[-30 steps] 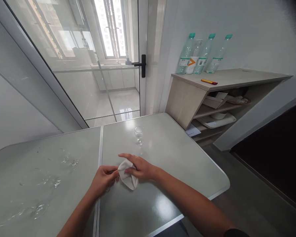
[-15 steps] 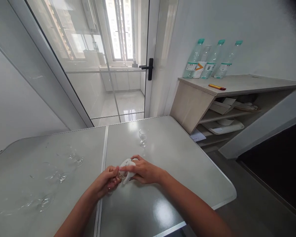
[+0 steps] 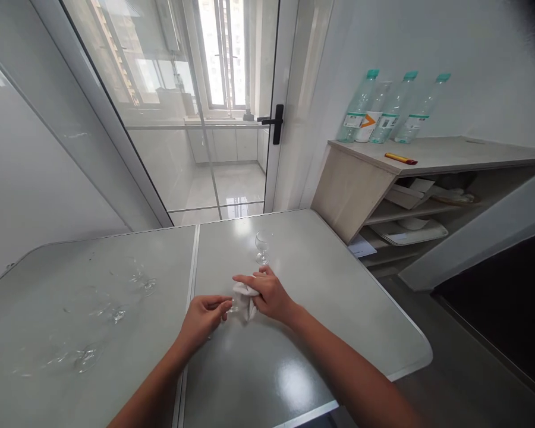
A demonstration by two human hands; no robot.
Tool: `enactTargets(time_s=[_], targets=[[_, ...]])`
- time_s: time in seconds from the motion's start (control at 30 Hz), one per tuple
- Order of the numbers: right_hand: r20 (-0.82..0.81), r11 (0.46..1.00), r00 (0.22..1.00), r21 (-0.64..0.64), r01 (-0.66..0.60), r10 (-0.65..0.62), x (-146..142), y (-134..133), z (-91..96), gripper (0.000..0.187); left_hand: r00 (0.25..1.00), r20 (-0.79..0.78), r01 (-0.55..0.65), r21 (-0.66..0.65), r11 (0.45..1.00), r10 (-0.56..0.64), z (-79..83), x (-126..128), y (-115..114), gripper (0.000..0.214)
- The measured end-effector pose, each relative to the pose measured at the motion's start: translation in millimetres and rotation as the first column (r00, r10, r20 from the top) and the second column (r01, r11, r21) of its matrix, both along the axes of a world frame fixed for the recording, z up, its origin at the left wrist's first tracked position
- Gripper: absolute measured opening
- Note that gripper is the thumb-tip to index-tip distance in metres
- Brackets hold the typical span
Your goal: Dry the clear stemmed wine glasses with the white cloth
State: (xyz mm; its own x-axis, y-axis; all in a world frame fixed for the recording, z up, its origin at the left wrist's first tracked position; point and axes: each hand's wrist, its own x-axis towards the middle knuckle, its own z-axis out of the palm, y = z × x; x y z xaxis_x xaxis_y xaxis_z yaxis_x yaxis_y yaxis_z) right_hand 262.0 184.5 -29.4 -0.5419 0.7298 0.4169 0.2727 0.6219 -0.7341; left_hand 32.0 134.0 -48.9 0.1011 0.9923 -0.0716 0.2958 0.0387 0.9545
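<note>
My left hand [image 3: 204, 320] pinches a small, clear stemmed glass [image 3: 233, 306] that lies sideways above the table; much of the glass is hidden by the fingers and cloth. A crumpled white cloth [image 3: 246, 292] is gripped in my right hand [image 3: 271, 298], against the right end of that glass. My right index finger stretches out over the cloth. Just beyond this hand, another stemmed glass [image 3: 263, 246] stands upright on the light grey table [image 3: 339, 303].
Several clear stemmed glasses, one with its foot [image 3: 85, 358] toward me, are on the table's left half. A seam [image 3: 195, 255] runs down the tabletop. At right, a wooden shelf unit [image 3: 352, 178] bears plastic bottles [image 3: 386, 113] and a yellow-red tube [image 3: 400, 159]. A glass door [image 3: 232, 178] stands behind.
Both hands have shifted slightly right with the glass and cloth. My left fingers now pinch the glass differently, and my right index finger is more extended. The view has turned slightly left.
</note>
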Motion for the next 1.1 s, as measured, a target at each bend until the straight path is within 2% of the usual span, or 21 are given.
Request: enactTargets(time_s=[0.03, 0.07, 0.13, 0.17, 0.2, 0.23, 0.27, 0.33, 0.37, 0.4, 0.5, 0.6, 0.67, 0.73, 0.87, 0.9, 1.03, 1.1], targets=[[-0.012, 0.996, 0.999, 0.069, 0.047, -0.047, 3, 0, -0.6, 0.047, 0.995, 0.104, 0.017, -0.098, 0.995, -0.007, 0.4, 1, 1, 0.058], [-0.068, 0.990, 0.991, 0.084, 0.117, -0.112, 5, 0, -0.6, 0.046, 0.984, 0.180, 0.023, -0.151, 0.988, 0.004, 0.9, 1, 2, 0.061], [-0.244, 0.964, 0.933, -0.042, 0.263, -0.265, 10, -1, 1.8, 0.042, 0.975, 0.223, 0.010, -0.133, 0.991, 0.020, 2.5, 2, 1, 0.060], [-0.310, 0.950, 0.898, -0.140, 0.280, -0.311, 12, -1, 4.1, 0.041, 0.982, 0.190, 0.020, -0.079, 0.997, -0.005, 3.5, 2, 0, 0.054], [-0.340, 0.947, 0.892, -0.225, 0.229, -0.297, 14, -2, 6.8, 0.041, 0.991, 0.129, 0.039, -0.010, 0.999, -0.037, 4.4, 3, -1, 0.048], [-0.338, 0.952, 0.917, -0.283, 0.115, -0.211, 15, -2, 9.6, 0.042, 0.996, 0.051, 0.068, 0.059, 0.996, -0.071, 5.1, 3, -2, 0.040], [-0.316, 0.948, 0.947, -0.316, -0.042, -0.063, 16, -1, 12.5, 0.044, 0.995, -0.030, 0.095, 0.119, 0.988, -0.092, 5.5, 4, -4, 0.031], [-0.250, 0.871, 0.931, -0.351, -0.343, 0.266, 17, 1, 17.3, 0.047, 0.985, -0.149, 0.111, 0.192, 0.975, -0.083, 4.9, 5, -5, 0.017], [-0.223, 0.827, 0.900, -0.359, -0.433, 0.375, 18, 3, 19.2, 0.047, 0.983, -0.172, 0.096, 0.199, 0.975, -0.062, 4.0, 5, -6, 0.016], [-0.208, 0.799, 0.877, -0.362, -0.481, 0.433, 19, 4, 20.8, 0.048, 0.983, -0.180, 0.079, 0.190, 0.979, -0.045, 2.7, 5, -7, 0.016], [-0.210, 0.750, 0.848, -0.397, -0.529, 0.487, 20, 7, 24.3, 0.047, 0.981, -0.196, 0.036, 0.205, 0.978, 0.005, -2.7, 2, -9, 0.022], [-0.228, 0.671, 0.811, -0.467, -0.576, 0.538, 20, 8, 25.5, 0.043, 0.957, -0.289, 0.126, 0.378, 0.917, -0.012, -8.9, 0, -14, 0.023], [-0.257, 0.653, 0.829, -0.519, -0.552, 0.496, 19, 7, 23.9, 0.042, 0.940, -0.341, 0.190, 0.483, 0.855, -0.016, -12.8, 0, -15, 0.026], [-0.307, 0.627, 0.874, -0.610, -0.485, 0.377, 17, 7, 19.9, 0.042, 0.936, -0.351, 0.179, 0.534, 0.826, 0.024, -16.2, 0, -16, 0.032], [-0.386, 0.448, 0.917, -0.805, -0.390, 0.103, 10, 6, 10.2, 0.050, 0.946, -0.310, 0.099, 0.552, 0.828, 0.094, -20.2, -1, -13, 0.037], [-0.375, 0.424, 0.925, -0.829, -0.364, 0.062, 8, 6, 8.9, 0.050, 0.948, -0.306, 0.099, 0.548, 0.830, 0.089, -20.6, -1, -13, 0.036], [-0.255, 0.409, 0.966, -0.887, -0.215, -0.044, 2, 5, 11.5, 0.050, 0.934, -0.337, 0.109, 0.584, 0.804, 0.118, -20.2, -1, -13, 0.028], [-0.253, 0.395, 0.966, -0.894, -0.209, -0.060, 1, 5, 14.4, 0.052, 0.928, -0.343, 0.110, 0.626, 0.772, 0.146, -18.5, -1, -13, 0.026]])
